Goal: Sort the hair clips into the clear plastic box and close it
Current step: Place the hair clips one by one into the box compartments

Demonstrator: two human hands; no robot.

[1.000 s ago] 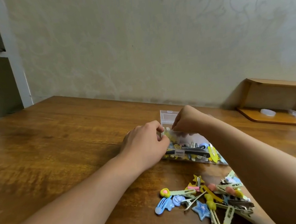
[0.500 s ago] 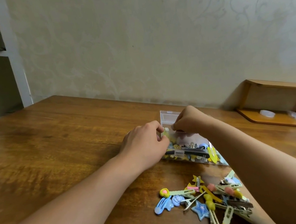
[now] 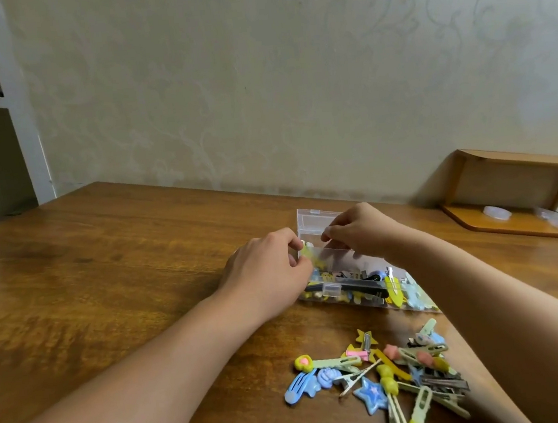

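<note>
Hands meet over the far left end of the clear plastic box (image 3: 358,292), seen from the head camera. The box sits on the wooden table (image 3: 111,263), near the middle, and its lid (image 3: 309,220) stands up at the back. Many clips are already inside, with a yellow clip (image 3: 394,290) and a long black clip (image 3: 354,287) near the front wall.

The left hand (image 3: 266,271) is at the box's left end. Its fingers are curled, and its thumb and first finger seem to pinch a small pale yellow clip (image 3: 307,254), though that spot is blurry. The right hand (image 3: 358,228) comes from the other side with bent fingers, and its fingertips (image 3: 327,237) are right by the same clip. I cannot tell if it holds it too.

Closer to the person, a pile of hair clips (image 3: 381,379) lies on the table, just in front of the box. A blue star clip (image 3: 371,396) and a striped blue clip (image 3: 298,388) are on its left side.

A small wooden shelf (image 3: 512,221) stands far to the right, by the wall (image 3: 258,93).
</note>
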